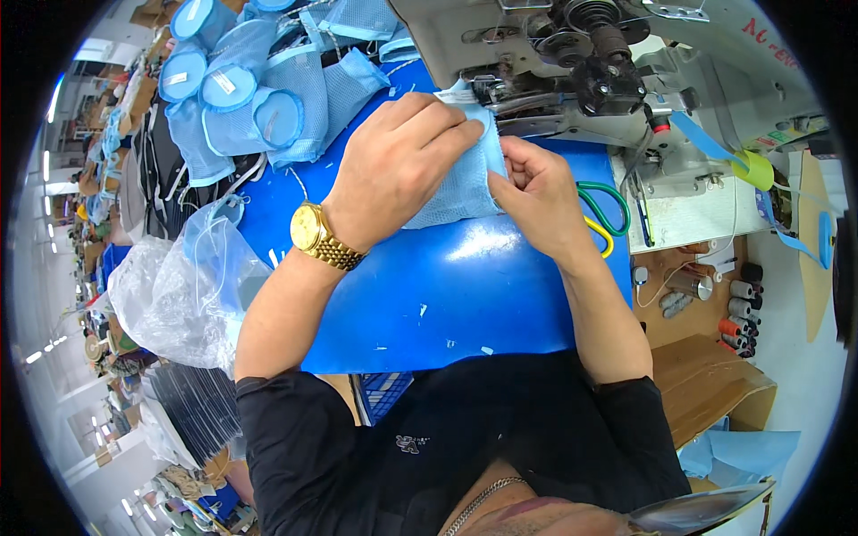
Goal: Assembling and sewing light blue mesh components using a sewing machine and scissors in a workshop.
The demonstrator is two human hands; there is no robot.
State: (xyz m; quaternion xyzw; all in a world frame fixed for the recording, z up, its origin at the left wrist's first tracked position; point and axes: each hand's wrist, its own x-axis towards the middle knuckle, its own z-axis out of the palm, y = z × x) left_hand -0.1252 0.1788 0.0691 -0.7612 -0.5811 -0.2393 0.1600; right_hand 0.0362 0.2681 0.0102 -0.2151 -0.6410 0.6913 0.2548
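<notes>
A light-blue mesh fabric piece (458, 189) lies at the front of the sewing machine (597, 82), its far end close under the machine's metal parts. My left hand (404, 163), a gold watch at its wrist, is closed over the top of the fabric with the fingers bent; its fingertips are partly hidden. On the fabric's right edge my right hand (536, 189) pinches between thumb and fingers. Just right of that hand lie scissors (604, 213) with green and yellow handles, partly covered by it.
Several round-ended blue mesh pouches (234, 89) are piled at the far left of the blue table (429, 304). Clear plastic bags (179, 290) hang by its left edge. Thread spools (740, 313) and a cardboard box (715, 380) stand at the right. Thread scraps dot the tabletop.
</notes>
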